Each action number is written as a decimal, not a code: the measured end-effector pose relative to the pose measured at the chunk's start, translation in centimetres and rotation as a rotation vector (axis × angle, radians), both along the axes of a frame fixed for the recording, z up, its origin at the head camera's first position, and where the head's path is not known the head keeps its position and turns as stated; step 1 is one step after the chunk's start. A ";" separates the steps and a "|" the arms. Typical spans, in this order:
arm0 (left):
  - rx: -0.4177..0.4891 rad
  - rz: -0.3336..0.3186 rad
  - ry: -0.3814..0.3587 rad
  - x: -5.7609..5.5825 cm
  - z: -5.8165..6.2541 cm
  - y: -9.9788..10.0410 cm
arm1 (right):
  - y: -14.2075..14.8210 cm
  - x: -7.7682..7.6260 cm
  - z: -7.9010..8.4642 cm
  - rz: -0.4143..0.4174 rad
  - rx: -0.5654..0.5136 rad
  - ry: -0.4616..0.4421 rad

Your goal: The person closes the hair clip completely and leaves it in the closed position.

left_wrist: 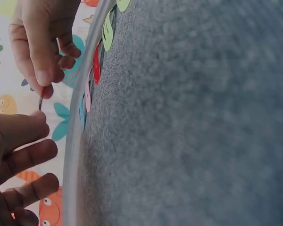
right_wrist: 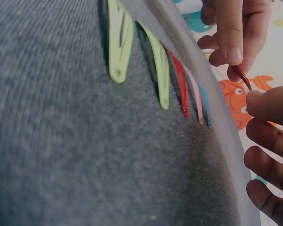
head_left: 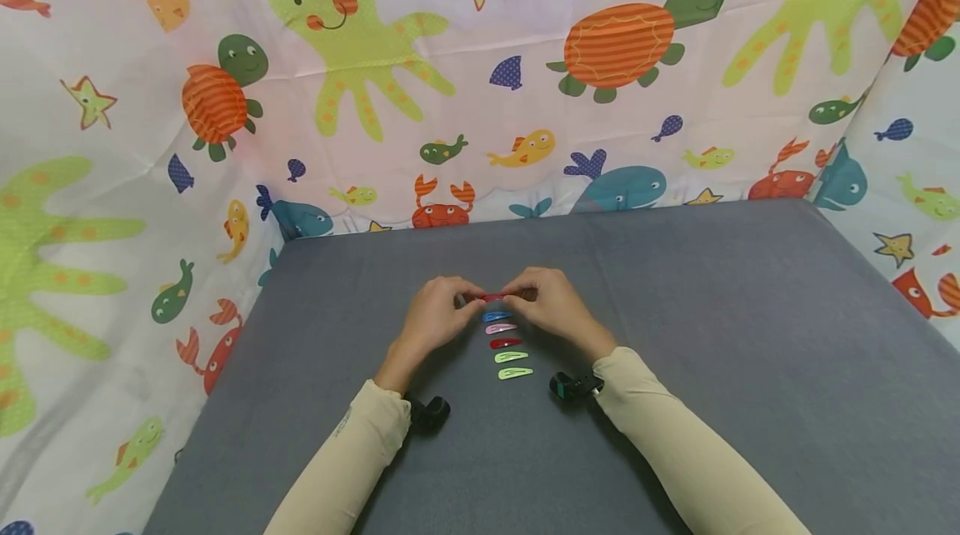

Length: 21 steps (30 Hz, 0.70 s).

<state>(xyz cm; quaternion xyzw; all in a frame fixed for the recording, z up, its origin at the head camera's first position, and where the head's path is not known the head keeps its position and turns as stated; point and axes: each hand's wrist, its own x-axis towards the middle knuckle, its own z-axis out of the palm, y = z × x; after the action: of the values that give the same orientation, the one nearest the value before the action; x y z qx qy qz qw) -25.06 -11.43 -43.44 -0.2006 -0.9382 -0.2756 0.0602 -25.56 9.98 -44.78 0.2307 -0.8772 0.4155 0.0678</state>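
Note:
Between my two hands is a red snap hair clip (head_left: 492, 297), held by its ends. My left hand (head_left: 441, 310) pinches one end between thumb and index finger, and my right hand (head_left: 551, 300) pinches the other the same way. In the right wrist view the clip (right_wrist: 241, 76) looks dark red and slightly bowed, raised off the table. Below the hands a column of clips lies on the grey cloth: a blue clip (head_left: 496, 316) nearest the fingers, then a pink clip (head_left: 501, 328), a red clip (head_left: 506, 343), and two light green clips, the last green clip (head_left: 515, 372) closest to me.
A grey cloth covers the table (head_left: 712, 335). Behind it and along both sides hangs a white curtain (head_left: 517, 10) printed with sea animals. Black wrist cameras (head_left: 573, 386) sit under both forearms, close over the cloth.

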 end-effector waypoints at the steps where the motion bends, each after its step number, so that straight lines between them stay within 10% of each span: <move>1: -0.007 0.002 -0.004 0.0 -0.1 0.0 | -0.1 0.0 0.0 0.000 0.010 0.004; 21: -0.144 0.066 -0.084 -1.4 -0.8 0.8 | -1.0 -1.1 -0.5 -0.022 0.220 0.021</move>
<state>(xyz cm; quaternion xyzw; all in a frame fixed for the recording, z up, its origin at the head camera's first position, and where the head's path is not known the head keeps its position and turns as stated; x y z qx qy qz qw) -26.45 -10.65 -44.25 -0.1617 -0.9634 -0.2134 0.0150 -26.64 9.03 -45.23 0.2315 -0.9193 0.3134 0.0557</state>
